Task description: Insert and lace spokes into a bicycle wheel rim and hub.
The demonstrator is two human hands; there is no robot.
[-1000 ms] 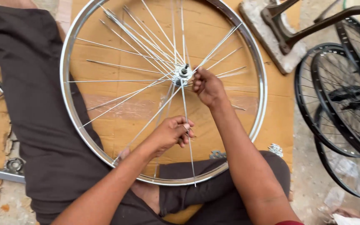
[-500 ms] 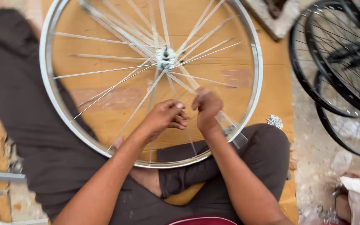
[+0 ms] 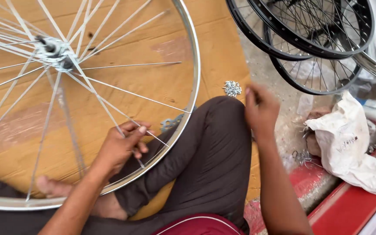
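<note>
The silver wheel rim (image 3: pixel 194 78) is the biggest thing here, lying flat over the person's lap and a sheet of brown cardboard (image 3: pixel 223 48), with the hub (image 3: pixel 55 52) up and away from the holding hand. Beyond the rim's outer edge, well clear of both hands, black wheels (image 3: pixel 314 48) lean together, and a crumpled white bag (image 3: pixel 349 143) lies on the ground past the reaching hand.

The left hand (image 3: pixel 120 148) sits inside the rim, just short of its near edge, fingers closed around a loose spoke (image 3: pixel 109 111) that runs from the hub down into the grip. The right hand (image 3: pixel 261 109) is outside the rim, blurred above the knee, fingers drawn together; whether it pinches anything cannot be told. Just ahead of its fingertips lies a small heap of spoke nipples (image 3: pixel 232 88) on the cardboard.

To lace this spoke well, I judge the left hand should keep the threaded end steady and pointed at its rim hole, without bending the wire, while the right brings a single nipple in square to the thread so it starts cleanly.
</note>
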